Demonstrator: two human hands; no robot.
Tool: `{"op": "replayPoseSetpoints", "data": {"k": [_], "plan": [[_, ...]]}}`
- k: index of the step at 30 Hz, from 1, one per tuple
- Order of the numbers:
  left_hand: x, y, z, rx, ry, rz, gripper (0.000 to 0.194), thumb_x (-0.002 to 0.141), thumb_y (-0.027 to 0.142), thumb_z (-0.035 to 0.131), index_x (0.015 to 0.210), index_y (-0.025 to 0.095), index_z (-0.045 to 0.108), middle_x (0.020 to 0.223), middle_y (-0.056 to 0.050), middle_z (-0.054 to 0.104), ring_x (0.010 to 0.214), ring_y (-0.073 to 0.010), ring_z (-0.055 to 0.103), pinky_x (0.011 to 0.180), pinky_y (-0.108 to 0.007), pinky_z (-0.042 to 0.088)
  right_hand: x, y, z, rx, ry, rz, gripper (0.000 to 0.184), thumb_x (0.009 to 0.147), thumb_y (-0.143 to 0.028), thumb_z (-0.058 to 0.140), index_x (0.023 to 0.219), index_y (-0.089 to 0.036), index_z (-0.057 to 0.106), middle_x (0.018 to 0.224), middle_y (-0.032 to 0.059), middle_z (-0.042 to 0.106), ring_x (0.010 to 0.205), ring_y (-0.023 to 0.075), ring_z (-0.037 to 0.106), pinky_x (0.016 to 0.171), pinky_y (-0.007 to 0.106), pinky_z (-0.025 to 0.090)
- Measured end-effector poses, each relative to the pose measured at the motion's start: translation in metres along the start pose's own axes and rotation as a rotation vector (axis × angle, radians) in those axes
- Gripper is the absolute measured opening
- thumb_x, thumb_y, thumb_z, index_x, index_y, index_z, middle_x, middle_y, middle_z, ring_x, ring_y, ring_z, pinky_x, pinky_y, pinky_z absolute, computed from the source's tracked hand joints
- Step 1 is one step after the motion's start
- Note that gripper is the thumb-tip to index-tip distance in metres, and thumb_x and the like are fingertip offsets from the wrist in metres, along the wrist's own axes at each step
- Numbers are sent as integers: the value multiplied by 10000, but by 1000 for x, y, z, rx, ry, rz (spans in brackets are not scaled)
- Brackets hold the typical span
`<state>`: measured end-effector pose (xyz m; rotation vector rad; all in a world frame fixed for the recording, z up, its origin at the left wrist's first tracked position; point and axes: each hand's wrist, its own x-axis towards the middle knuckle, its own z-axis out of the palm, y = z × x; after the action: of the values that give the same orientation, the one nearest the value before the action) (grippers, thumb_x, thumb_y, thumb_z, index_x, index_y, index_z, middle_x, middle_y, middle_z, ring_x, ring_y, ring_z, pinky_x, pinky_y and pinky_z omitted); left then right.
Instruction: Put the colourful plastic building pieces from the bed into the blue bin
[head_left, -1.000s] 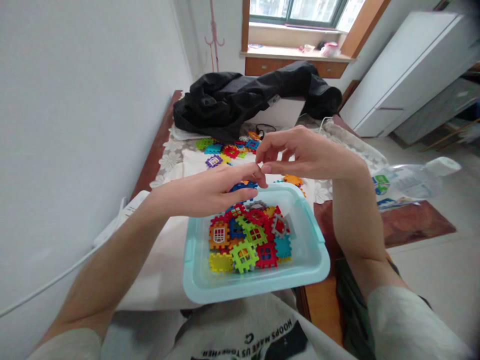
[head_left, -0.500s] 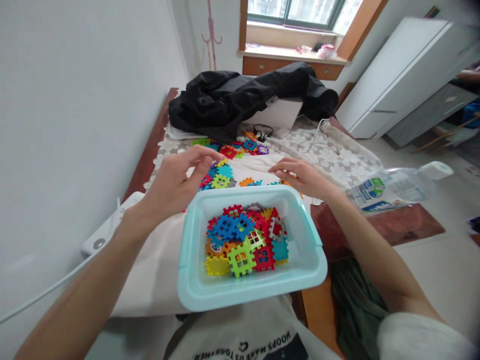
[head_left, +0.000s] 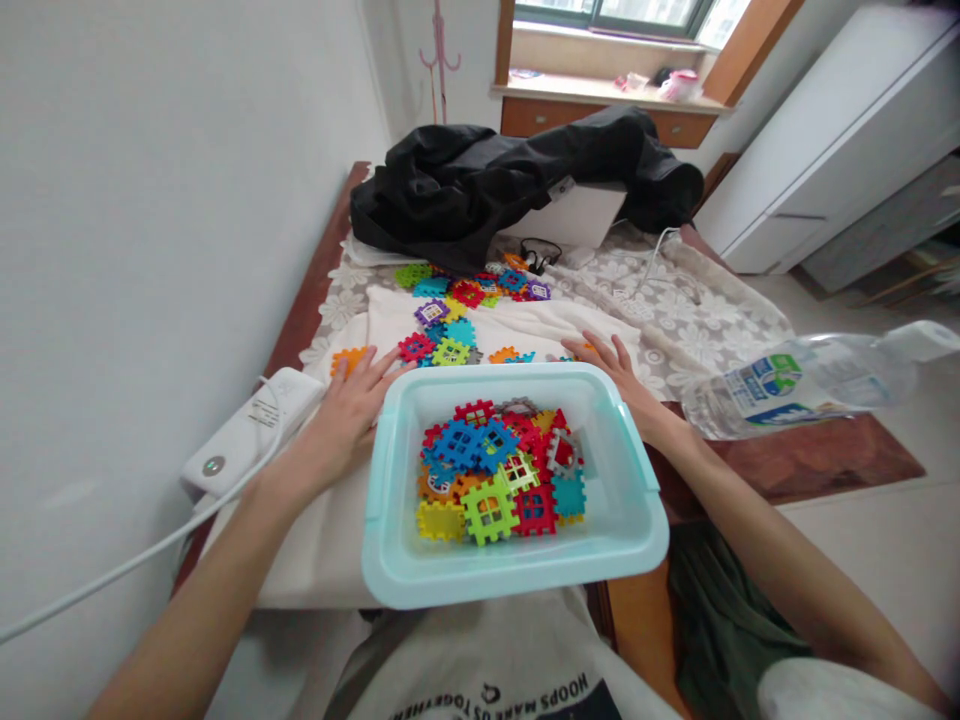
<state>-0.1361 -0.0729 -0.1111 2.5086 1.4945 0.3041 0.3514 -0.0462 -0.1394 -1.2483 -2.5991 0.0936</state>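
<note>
A light blue plastic basin (head_left: 382, 540) at the near edge of the table holds a heap of colourful toothed building blocks (head_left: 491, 510), several with window cut-outs. To its left, my left hand (head_left: 356, 400) lies with fingers spread on the white cloth, its fingertips beside an orange block (head_left: 349, 361). On the other side, my right hand (head_left: 611, 370) reaches behind the basin's far right corner, fingers apart, close to a few blocks partly hidden by the rim. More loose blocks (head_left: 451, 352) lie on the cloth beyond the basin, in a trail towards the back.
A clear plastic bottle (head_left: 795, 385) lies on its side at the right. Black fabric (head_left: 480, 190) covers part of a white laptop-like panel (head_left: 574, 217) at the back. A white power strip (head_left: 251, 430) with a cable sits along the left wall.
My left hand has come down from above the blocks to the cloth, left of the basin, its fingers spreading. My right hand has lowered towards the basin's far right corner. The view has shifted slightly.
</note>
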Motion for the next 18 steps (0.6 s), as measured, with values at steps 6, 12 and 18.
{"op": "replayPoseSetpoints", "data": {"k": [6, 12, 18], "plan": [[9, 12, -4, 66, 30, -190, 708, 1114, 379, 572, 1788, 209, 442, 1911, -174, 273, 1778, -489, 189, 1428, -741, 203, 6, 3, -4, -45, 17, -38, 569, 1046, -353, 676, 1601, -228, 677, 1639, 149, 676, 1559, 399, 571, 1266, 578, 485], [25, 32, -15, 165, 80, -254, 627, 1116, 268, 468, 1721, 113, 521, 1823, -223, 443, 1667, -437, 459, 1368, -651, 394, 25, -2, -11, -178, 44, 61, 451, 1118, -268, 592, 1558, -218, 680, 1518, 138, 754, 1453, 345, 644, 1208, 536, 473], [41, 37, -22, 269, 136, -294, 580, 1137, 339, 449, 1676, 168, 577, 1721, -208, 584, 1425, -478, 636, 1127, -647, 565, 39, -10, -19, -338, -40, 174, 493, 1107, -197, 543, 1593, -200, 625, 1561, 158, 712, 1268, 338, 715, 806, 428, 575]]}}
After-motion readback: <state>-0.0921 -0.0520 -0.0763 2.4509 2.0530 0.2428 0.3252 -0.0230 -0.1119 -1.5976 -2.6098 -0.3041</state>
